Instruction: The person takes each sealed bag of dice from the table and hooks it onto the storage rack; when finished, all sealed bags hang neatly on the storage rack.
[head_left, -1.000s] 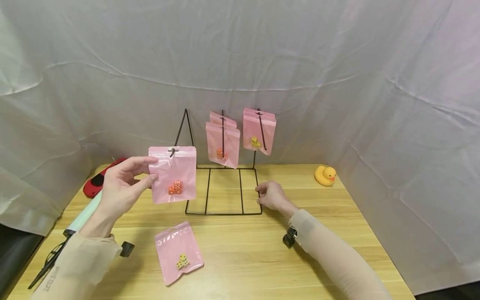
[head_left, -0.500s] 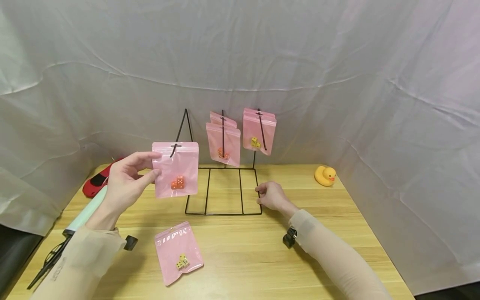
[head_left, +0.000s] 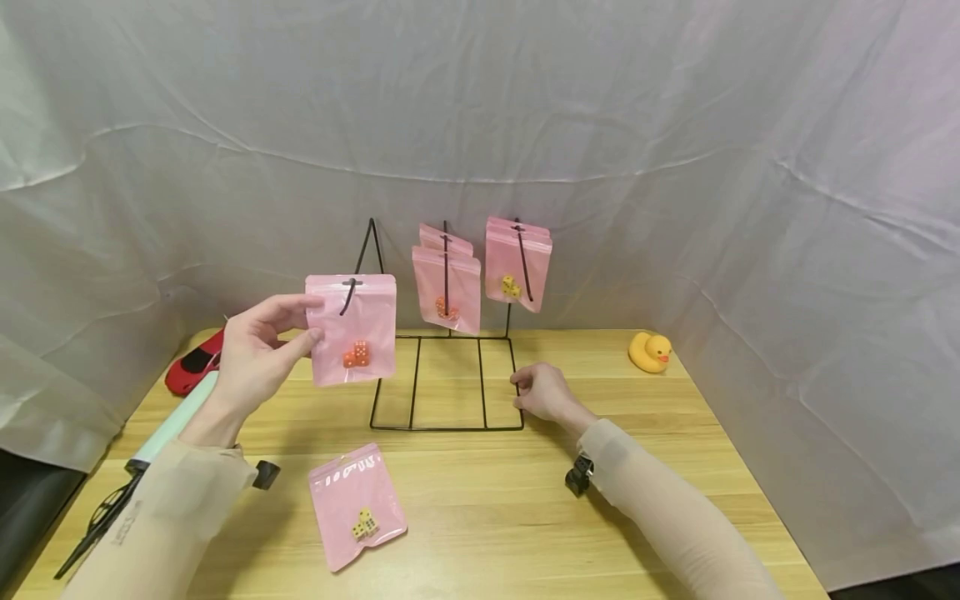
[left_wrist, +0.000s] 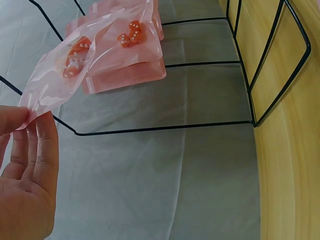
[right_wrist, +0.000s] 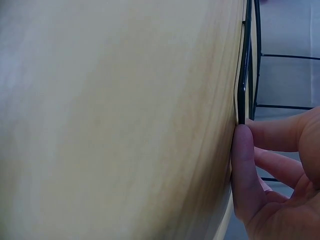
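My left hand [head_left: 258, 354] pinches the left edge of a pink zip bag [head_left: 337, 321] holding orange dice [head_left: 356, 354]. The tip of the rack's left hook [head_left: 348, 298] shows in front of the bag, at its hang hole. In the left wrist view the thumb and fingers hold a corner of this bag [left_wrist: 50, 90]. My right hand [head_left: 551, 393] grips the right base wire of the black wire rack [head_left: 465, 429]; the right wrist view shows thumb and finger on that wire [right_wrist: 243, 95]. Pink bags hang on the middle hook [head_left: 446, 283] and right hook [head_left: 525, 267].
Another pink bag [head_left: 337, 492] with yellow dice lies on the wooden table [head_left: 510, 517] in front of the rack. A yellow rubber duck [head_left: 649, 352] sits at right. Left are a red toy car [head_left: 191, 367] and a mint-green rod-like thing [head_left: 176, 427] with a black cord. Grey curtains surround the table.
My left hand has moved the bag up and back along the left hook, so less of the hook sticks out in front. The right hand stays on the rack's base.
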